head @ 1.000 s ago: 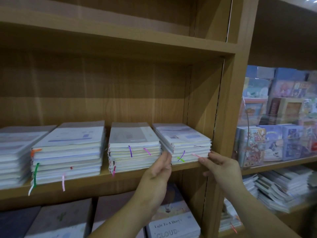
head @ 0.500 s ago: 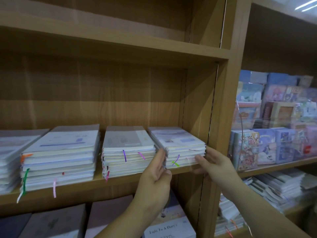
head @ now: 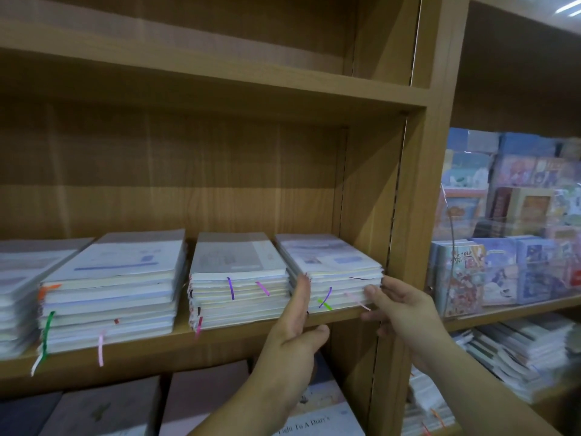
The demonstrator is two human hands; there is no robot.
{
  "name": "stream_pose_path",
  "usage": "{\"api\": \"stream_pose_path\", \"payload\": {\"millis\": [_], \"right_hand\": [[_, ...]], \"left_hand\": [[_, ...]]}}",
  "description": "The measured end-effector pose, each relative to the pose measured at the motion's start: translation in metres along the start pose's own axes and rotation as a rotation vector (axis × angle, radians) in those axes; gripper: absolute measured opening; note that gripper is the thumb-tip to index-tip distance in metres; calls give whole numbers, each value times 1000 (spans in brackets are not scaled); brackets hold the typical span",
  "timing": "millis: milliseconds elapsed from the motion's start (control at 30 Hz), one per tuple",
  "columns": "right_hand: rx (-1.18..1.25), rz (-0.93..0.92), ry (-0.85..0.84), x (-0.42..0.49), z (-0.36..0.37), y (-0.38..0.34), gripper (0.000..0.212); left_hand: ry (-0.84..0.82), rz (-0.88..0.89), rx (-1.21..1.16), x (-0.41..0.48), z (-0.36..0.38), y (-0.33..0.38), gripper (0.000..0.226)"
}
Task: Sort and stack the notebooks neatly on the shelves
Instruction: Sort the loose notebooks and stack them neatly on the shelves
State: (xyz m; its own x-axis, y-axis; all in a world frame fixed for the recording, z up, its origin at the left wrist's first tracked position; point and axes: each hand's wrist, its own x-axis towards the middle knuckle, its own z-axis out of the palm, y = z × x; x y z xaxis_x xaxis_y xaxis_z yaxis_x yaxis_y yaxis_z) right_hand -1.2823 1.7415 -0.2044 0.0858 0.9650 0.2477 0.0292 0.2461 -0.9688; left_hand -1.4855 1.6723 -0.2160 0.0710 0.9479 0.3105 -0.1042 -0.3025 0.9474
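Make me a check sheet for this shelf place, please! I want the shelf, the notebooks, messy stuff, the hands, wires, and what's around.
Surface: wooden shelf, with the notebooks lying flat on it.
Job's things: four notebook stacks in a row, the one at the far left cut off by the picture edge. Coloured ribbons hang from their fronts. The rightmost stack sits beside the upright side panel.
Clutter: nothing seen.
Grippers: left hand has straight fingers flat against the rightmost stack's left side. Right hand touches its right front corner.
Cables: nothing clearly seen.
Surroundings: colourful books on the next shelf unit to the right, and lower notebooks on the shelf below.
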Motion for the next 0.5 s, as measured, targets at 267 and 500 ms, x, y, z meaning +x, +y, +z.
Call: {"api": "stream_pose_path", "payload": {"millis": [267, 500], "right_hand": [[-53, -42, -5, -1, 1, -23, 57], [-51, 22, 17, 7, 2, -25, 37]], "left_hand": [[76, 32, -34, 0, -3, 14, 72], [8, 8, -62, 2, -8, 16, 71]]}}
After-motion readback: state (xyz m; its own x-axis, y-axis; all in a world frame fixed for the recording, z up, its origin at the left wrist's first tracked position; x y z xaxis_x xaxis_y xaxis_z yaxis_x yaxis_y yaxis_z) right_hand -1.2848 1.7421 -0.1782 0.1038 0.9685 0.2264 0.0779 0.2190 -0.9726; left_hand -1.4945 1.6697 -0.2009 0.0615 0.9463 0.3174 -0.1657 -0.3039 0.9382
